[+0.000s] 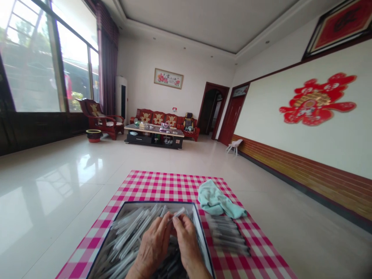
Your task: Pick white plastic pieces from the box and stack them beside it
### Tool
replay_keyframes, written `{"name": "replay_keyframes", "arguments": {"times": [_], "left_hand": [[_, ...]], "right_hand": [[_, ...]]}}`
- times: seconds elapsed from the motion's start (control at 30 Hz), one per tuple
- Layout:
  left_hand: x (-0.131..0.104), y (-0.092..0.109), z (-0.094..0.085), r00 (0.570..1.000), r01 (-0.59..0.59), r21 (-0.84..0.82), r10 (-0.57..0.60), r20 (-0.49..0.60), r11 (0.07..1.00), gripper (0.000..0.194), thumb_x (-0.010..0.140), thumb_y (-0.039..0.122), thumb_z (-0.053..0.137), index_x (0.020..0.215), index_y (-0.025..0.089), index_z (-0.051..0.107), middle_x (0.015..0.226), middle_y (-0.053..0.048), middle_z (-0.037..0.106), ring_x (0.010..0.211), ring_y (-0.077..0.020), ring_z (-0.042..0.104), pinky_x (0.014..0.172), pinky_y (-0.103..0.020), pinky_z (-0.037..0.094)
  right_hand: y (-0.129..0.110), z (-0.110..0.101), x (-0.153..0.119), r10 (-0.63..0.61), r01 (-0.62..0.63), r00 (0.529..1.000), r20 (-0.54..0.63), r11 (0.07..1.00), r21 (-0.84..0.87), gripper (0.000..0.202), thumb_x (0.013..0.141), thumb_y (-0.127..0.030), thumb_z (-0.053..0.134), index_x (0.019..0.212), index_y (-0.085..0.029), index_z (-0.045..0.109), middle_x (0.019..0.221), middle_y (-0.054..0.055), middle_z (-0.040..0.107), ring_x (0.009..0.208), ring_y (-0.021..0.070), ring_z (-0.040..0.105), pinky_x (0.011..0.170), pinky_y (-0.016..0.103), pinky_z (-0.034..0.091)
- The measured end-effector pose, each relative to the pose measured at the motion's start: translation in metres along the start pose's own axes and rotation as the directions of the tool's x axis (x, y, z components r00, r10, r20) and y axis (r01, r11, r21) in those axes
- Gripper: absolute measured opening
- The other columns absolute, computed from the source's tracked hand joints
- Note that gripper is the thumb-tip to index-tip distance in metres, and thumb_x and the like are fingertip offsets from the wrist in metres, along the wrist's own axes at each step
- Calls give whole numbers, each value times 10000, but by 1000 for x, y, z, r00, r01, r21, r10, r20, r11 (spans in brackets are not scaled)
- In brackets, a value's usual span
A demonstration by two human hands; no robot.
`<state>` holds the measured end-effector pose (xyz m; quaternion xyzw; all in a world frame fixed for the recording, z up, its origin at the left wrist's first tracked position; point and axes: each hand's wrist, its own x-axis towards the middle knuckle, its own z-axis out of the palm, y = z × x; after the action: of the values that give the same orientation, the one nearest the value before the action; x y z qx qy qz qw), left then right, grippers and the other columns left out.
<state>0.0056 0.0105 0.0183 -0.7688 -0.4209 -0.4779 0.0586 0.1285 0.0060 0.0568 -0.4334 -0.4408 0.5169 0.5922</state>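
My left hand (pixel 153 245) and my right hand (pixel 187 242) meet over a shallow dark-rimmed box (pixel 203 236) filled with several slim clear and grey stick-like pieces. Both hands pinch one of these thin pieces (pixel 178 214), which pokes up and to the right from the fingertips. The box rests on a red-and-white checked cloth (pixel 162 184). Beside the box on the right lies a neat row of the same pieces (pixel 226 232).
A pale green rag (pixel 216 200) lies on the cloth at the right. Glossy white floor tiles surround the table. Far back stand a dark coffee table (pixel 154 135), red wooden sofa and armchair; a small stool (pixel 235 145) sits by the right wall.
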Motion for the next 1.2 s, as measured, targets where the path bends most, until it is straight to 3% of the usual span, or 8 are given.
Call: {"name": "replay_keyframes", "arguments": {"times": [0.13, 0.27, 0.3, 0.33, 0.37, 0.53, 0.77, 1.2], "left_hand": [[0, -1, -1, 997, 31, 103, -24, -71, 994, 448, 943, 259, 468, 1379, 167, 429, 1211, -141, 618, 1104, -258, 609, 911, -392, 520], [-2, -6, 3, 996, 27, 122, -17, -83, 992, 389, 948, 219, 426, 1330, 155, 466, 1182, -139, 625, 1083, -240, 619, 890, -363, 529], [-2, -7, 4, 996, 24, 124, -13, -85, 992, 375, 949, 211, 420, 1315, 153, 476, 1169, -136, 629, 1066, -233, 626, 878, -351, 533], [-2, -8, 5, 996, 26, 128, -14, -91, 992, 361, 949, 203, 416, 1300, 153, 488, 1155, -132, 634, 1047, -226, 633, 867, -341, 537], [-3, -9, 6, 995, 29, 131, -16, -97, 991, 348, 950, 195, 411, 1284, 155, 500, 1141, -127, 639, 1028, -219, 640, 857, -333, 538], [-2, -11, 5, 987, 66, 143, -44, -152, 988, 316, 952, 212, 403, 1231, 162, 542, 1089, -110, 658, 972, -208, 658, 824, -312, 543], [-2, -11, 2, 986, 72, 154, -47, -157, 986, 300, 952, 198, 397, 1204, 167, 557, 1070, -96, 659, 953, -193, 659, 820, -287, 533], [3, -5, -5, 984, 127, 106, -111, -142, 986, 267, 967, 187, 377, 1161, 172, 561, 970, -66, 658, 859, -168, 660, 750, -256, 520]], "right_hand": [[-25, -34, 9, -88, 87, 983, -160, 996, -16, 326, 797, -516, 604, 931, -223, 648, 969, 73, 717, 860, 254, 682, 750, 354, 547], [-49, -100, 21, -200, 171, 960, -194, 973, -157, 347, 790, -477, 629, 999, -200, 632, 940, 80, 713, 928, 272, 664, 842, 367, 520], [-50, -118, 23, -299, 217, 940, -162, 893, -393, 340, 841, -455, 564, 1048, -192, 625, 973, 92, 712, 943, 267, 663, 854, 366, 515], [-50, -137, 25, -385, 254, 920, -78, 735, -629, 336, 879, -416, 497, 1086, -182, 620, 1005, 108, 708, 957, 266, 661, 856, 371, 512], [-47, -154, 27, -433, 294, 900, 54, 512, -807, 328, 901, -370, 431, 1090, -183, 621, 1029, 114, 699, 962, 260, 658, 847, 369, 514], [-21, -210, 29, -363, 331, 905, 222, 272, -904, 242, 802, -166, 456, 858, -199, 688, 878, 96, 676, 833, 249, 647, 776, 362, 502], [1, -226, 27, -294, 352, 906, 304, 126, -927, 354, 785, -55, 420, 982, -176, 689, 989, 114, 659, 920, 241, 632, 845, 352, 494], [13, -226, 26, -326, 368, 886, 330, 63, -927, 374, 804, -54, 396, 1031, -167, 671, 1043, 122, 664, 990, 244, 630, 902, 382, 497]]}}
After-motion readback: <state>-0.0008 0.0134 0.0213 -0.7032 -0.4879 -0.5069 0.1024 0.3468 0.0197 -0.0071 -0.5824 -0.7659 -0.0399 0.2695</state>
